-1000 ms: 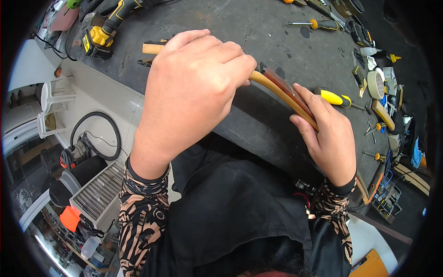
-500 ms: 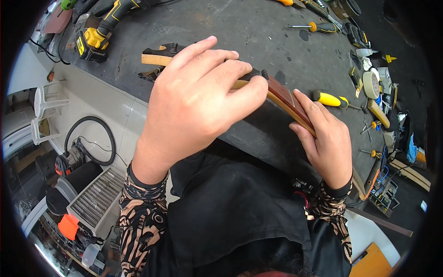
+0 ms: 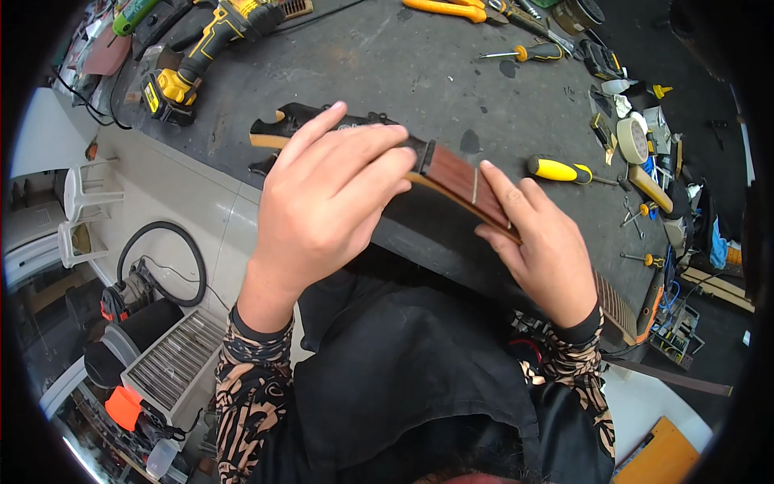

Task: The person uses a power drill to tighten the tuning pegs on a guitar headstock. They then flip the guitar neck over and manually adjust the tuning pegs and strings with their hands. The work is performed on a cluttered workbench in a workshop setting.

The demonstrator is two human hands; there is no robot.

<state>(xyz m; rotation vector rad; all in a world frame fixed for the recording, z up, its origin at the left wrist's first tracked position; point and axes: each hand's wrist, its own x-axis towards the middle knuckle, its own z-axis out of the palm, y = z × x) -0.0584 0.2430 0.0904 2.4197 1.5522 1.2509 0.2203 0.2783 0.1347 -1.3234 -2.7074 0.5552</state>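
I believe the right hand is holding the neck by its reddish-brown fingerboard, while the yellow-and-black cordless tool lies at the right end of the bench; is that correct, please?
Not quite: the yellow-and-black cordless tool lies at the left end of the bench, as the head view shows. The right hand is indeed holding the neck by its reddish-brown fingerboard.

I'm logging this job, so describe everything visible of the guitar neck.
The guitar neck slants from upper left to lower right near the dark workbench's front edge. Its headstock is black with a pale, wood-like edge; the reddish-brown fretboard carries metal-looking frets, and no strings show. The right hand grips the neck, thumb on its near edge. The left hand covers part of the headstock; finger contact is unclear.
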